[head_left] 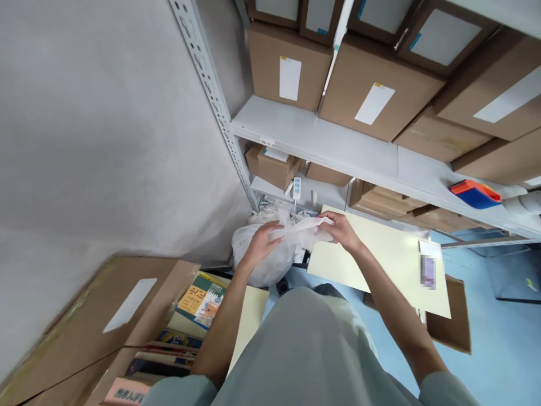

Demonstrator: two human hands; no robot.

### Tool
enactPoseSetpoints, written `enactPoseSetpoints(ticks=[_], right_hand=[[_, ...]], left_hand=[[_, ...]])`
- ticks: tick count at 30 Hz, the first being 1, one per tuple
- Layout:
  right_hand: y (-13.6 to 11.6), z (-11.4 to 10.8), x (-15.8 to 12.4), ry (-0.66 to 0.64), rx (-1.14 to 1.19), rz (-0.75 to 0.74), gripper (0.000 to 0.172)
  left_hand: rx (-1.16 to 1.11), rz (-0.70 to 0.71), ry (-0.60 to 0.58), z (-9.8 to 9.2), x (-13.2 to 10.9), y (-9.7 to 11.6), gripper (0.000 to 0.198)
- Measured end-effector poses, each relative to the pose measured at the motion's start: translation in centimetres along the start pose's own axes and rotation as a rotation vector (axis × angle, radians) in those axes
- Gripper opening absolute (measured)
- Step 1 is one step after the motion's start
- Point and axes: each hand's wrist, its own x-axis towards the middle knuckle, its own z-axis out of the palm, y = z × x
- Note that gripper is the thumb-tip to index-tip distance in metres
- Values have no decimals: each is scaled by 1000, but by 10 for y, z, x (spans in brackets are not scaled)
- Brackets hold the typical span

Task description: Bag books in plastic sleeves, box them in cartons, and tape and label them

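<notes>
Translucent white plastic (303, 226), apparently the gathered top of a bag, stretches between my two hands. My left hand (261, 245) grips its left end, fingers pinched on the film. At the other end, my right hand (338, 230) has its thumb and fingers closed on the plastic. Below and behind my left hand bulges a filled, whitish plastic bag (262, 262), standing on the floor by the wall. Whether the film I hold belongs to that bag, I cannot tell for certain.
Metal shelves (313, 132) with cardboard boxes (291, 67) rise ahead. A pale yellow tabletop (372, 254) lies right, with an open carton (454, 321) beneath its far end. Books (203, 299) and a large carton (97, 316) sit left, by the grey wall (105, 129).
</notes>
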Motion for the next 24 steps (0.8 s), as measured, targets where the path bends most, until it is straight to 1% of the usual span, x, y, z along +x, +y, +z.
enactPoseSetpoints(ticks=[1, 2, 3, 5, 7, 10, 13, 15, 19, 22, 24], right_hand=[[0, -12, -2, 16, 20, 19, 33], [1, -24, -5, 29, 29, 31, 34], [3, -37, -8, 35, 31, 40, 34], [9, -65, -18, 28, 14, 68, 36], [19, -93, -31, 23, -21, 113, 43], [43, -129, -54, 79, -63, 173, 50], [75, -158, -78, 194, -63, 243, 55], [99, -177, -97, 257, -63, 282, 58], [153, -216, -139, 337, -142, 329, 57], [195, -247, -169, 386, -222, 386, 51], [223, -268, -185, 412, -276, 431, 45]], left_hand=[[3, -2, -30, 5, 5, 1, 26], [-2, -10, -51, 9, 11, 3, 21], [-9, -18, -72, 13, 16, 6, 20], [-12, -28, -120, 19, 25, 12, 21], [16, -33, -171, 24, 35, 19, 24], [61, -37, -260, 35, 51, 27, 31], [120, -26, -395, 55, 69, 32, 35], [208, -20, -497, 71, 80, 34, 36], [404, -36, -677, 104, 98, 32, 32], [445, -35, -736, 126, 106, 30, 25], [391, -41, -742, 142, 111, 28, 23]])
